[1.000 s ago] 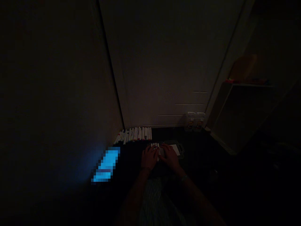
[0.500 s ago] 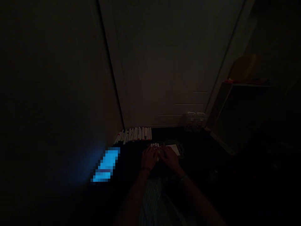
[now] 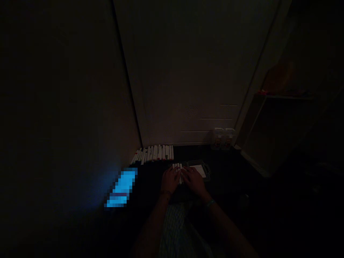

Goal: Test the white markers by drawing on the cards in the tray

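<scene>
Several white markers (image 3: 177, 166) stand side by side in one half of an open clear plastic case. My left hand (image 3: 170, 180) lies on their left side, its fingers bent over them and its thumb near their middle. From the right, my right hand (image 3: 194, 181) presses its fingertips against the same markers, close to my left thumb. Dim light and the fingers hide part of the row and most of that half of the case. To the right, the case's other half (image 3: 208, 176) lies open with a white paper insert (image 3: 200, 170) in it.
A row of loose white markers (image 3: 158, 153) lies at the back left against the wall. Two clear plastic cases (image 3: 223, 139) stand upright at the back right. A glowing blue pixelated screen (image 3: 122, 188) is at left. A shelf unit (image 3: 259, 125) rises at right.
Both hands stay over the markers, with only small finger shifts. My right fingers have moved slightly, and a greyish patch between the hands no longer shows.
</scene>
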`<state>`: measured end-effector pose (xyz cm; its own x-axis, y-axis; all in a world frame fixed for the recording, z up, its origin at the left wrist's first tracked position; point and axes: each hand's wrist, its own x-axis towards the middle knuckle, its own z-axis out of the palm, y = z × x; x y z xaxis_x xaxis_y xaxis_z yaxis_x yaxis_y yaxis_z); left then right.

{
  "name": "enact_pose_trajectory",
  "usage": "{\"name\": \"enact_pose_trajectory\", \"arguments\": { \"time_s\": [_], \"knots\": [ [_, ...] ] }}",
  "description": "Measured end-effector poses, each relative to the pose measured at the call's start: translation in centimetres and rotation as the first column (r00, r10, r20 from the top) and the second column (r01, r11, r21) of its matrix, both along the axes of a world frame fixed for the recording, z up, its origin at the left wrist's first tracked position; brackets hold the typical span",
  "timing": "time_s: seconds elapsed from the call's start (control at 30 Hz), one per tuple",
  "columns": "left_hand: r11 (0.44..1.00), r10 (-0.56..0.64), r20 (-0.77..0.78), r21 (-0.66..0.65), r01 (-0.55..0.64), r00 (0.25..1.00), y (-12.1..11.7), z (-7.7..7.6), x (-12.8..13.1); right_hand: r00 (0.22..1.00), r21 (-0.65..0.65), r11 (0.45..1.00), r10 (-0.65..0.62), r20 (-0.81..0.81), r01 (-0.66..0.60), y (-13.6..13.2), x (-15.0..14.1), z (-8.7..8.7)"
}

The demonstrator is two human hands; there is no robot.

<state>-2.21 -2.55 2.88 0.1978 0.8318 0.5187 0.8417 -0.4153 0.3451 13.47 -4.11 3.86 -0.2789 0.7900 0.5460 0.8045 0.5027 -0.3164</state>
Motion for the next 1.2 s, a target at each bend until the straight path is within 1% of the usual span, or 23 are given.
{"name": "enact_pose_trajectory", "arguments": {
  "time_s": [0.13,0.3,0.47,0.63,0.8,0.9,1.03,1.1,1.2],
  "knots": [
    [1.000,-0.006,0.035,-0.025,0.007,0.999,0.3,-0.3,-0.2,1.000,-0.027,0.999,0.023,0.001,-0.023,0.0,0.1,0.1],
    [1.000,-0.020,0.065,-0.007,0.020,0.998,0.6,-0.8,-0.4,1.000,-0.026,1.000,0.016,-0.024,-0.017,0.1,0.1,0.1],
    [1.000,-0.002,0.066,-0.002,0.002,0.998,0.9,-1.2,-0.5,0.999,-0.012,1.000,0.027,-0.041,-0.028,-0.1,0.1,0.2],
    [0.999,0.008,0.050,0.034,-0.010,0.999,1.1,-1.3,-0.5,0.997,0.005,1.000,0.013,-0.070,-0.013,-0.2,0.0,0.2],
    [0.997,0.063,0.083,0.028,-0.066,0.995,0.9,-1.2,-0.6,0.989,0.025,1.000,-0.001,-0.145,0.004,0.0,0.0,0.2],
    [0.997,0.073,0.096,0.028,-0.076,0.993,0.7,-0.8,-0.6,0.984,0.024,0.999,-0.016,-0.179,0.020,0.2,0.1,0.1],
    [0.994,0.100,0.086,0.031,-0.103,0.991,0.4,-0.5,-0.5,0.979,0.005,0.999,-0.041,-0.201,0.043,0.4,0.3,-0.2],
    [0.991,0.132,0.086,0.020,-0.134,0.987,0.2,-0.3,-0.4,0.976,-0.008,0.998,-0.065,-0.207,0.064,0.5,0.4,-0.4],
    [0.989,0.150,0.082,-0.002,-0.150,0.985,0.1,-0.2,-0.3,0.977,-0.009,0.996,-0.088,-0.196,0.088,0.7,0.5,-0.6]
  ]
}}
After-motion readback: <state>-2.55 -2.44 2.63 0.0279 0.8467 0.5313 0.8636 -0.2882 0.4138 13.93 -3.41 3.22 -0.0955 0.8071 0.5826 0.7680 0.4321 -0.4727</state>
